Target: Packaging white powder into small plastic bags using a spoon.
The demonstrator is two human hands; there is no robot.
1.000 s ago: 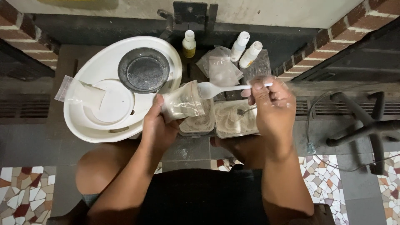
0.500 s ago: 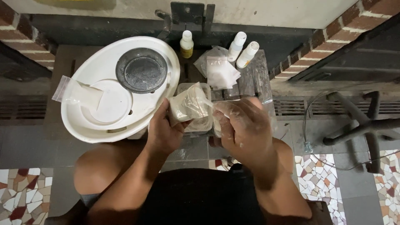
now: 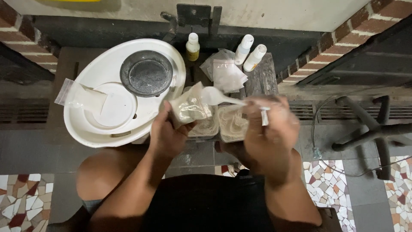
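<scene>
Nearest the camera, the person's knee and dark shorts fill the bottom of the view above a floor of grey slabs and mosaic tile [image 3: 25, 199]. Just beyond, the left hand [image 3: 168, 135] is closed around a small clear bag of pale powder [image 3: 189, 108], holding it with its mouth turned towards the right. The right hand [image 3: 271, 129], blurred with motion, pinches the handle of a white plastic spoon [image 3: 221, 99] between thumb and fingers, and the spoon's bowl sits right at the bag's opening. Half a second ago no spoon showed and both hands were bunched over the bag; a second ago the spoon was held level above the bag. Now it is back and angled into the mouth, so I judge a scoop is being taken or tipped in. Under the hands, two clear tubs of pale noodle-like strands [image 3: 231, 124] stand side by side on the dark desk [image 3: 68, 68], as before. To the left lies a white oval basin [image 3: 86, 129] holding a dark round dish [image 3: 146, 73] and a white lid. Farther back lie loose zip bags [image 3: 227, 75], a yellow-filled dropper bottle [image 3: 192, 47] and two white bottles [image 3: 249, 53] against the wall.
</scene>
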